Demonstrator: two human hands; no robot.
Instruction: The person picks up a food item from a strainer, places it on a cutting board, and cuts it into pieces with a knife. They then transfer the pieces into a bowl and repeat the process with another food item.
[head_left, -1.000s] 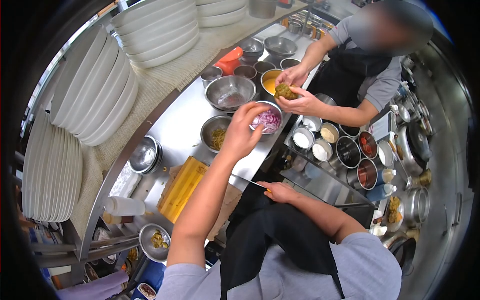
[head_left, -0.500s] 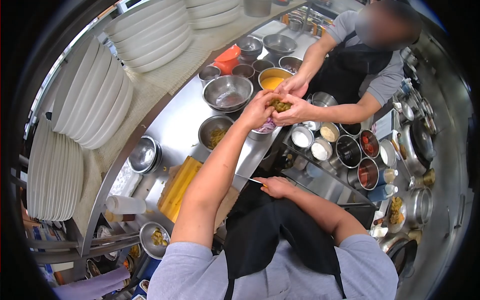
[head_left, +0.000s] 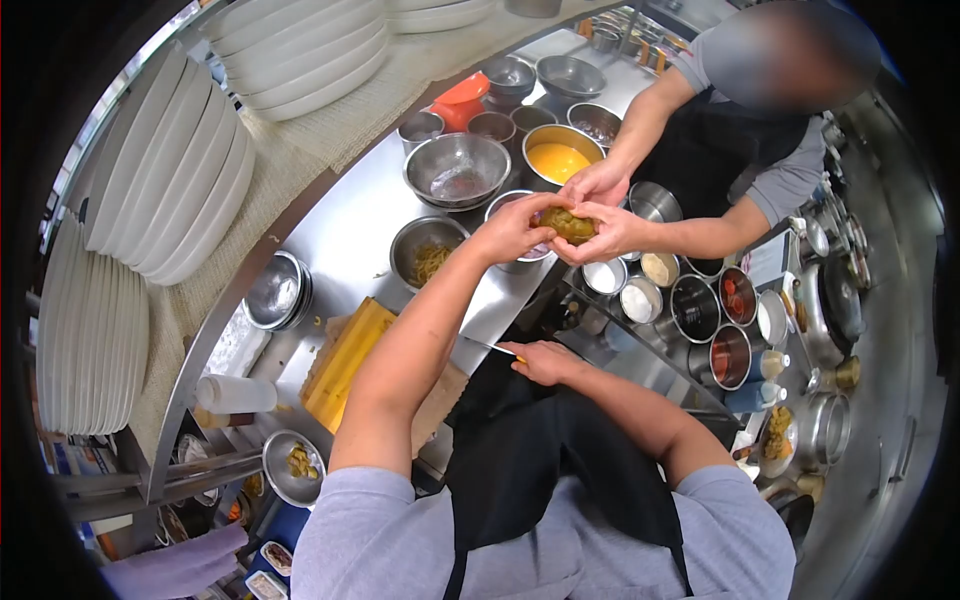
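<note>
My left hand (head_left: 512, 228) is stretched out across the counter, its fingers closed on the left end of a green-brown pickled vegetable (head_left: 570, 226). A co-worker's two hands (head_left: 612, 234) hold the same piece from the other side. Low in front of my apron, my right hand (head_left: 548, 362) is wrapped round the handle of a knife (head_left: 488, 346), its blade pointing left. Below my left forearm lies a yellow cutting board (head_left: 345, 368). Beside that forearm sits a steel bowl (head_left: 400, 250) with shredded greenish food in it.
Stacked white plates (head_left: 170, 170) fill the left shelf. Steel bowls (head_left: 457, 172) and a pot of yellow liquid (head_left: 562, 157) stand on the counter (head_left: 340, 240). Ingredient tins (head_left: 696, 305) line the right. A bowl of chopped pieces (head_left: 292, 468) is at lower left.
The pickled vegetable has turned in the hands and more of it shows. The co-worker's hands have shifted around it. My right hand still holds the knife low; the whole view has shifted slightly.
</note>
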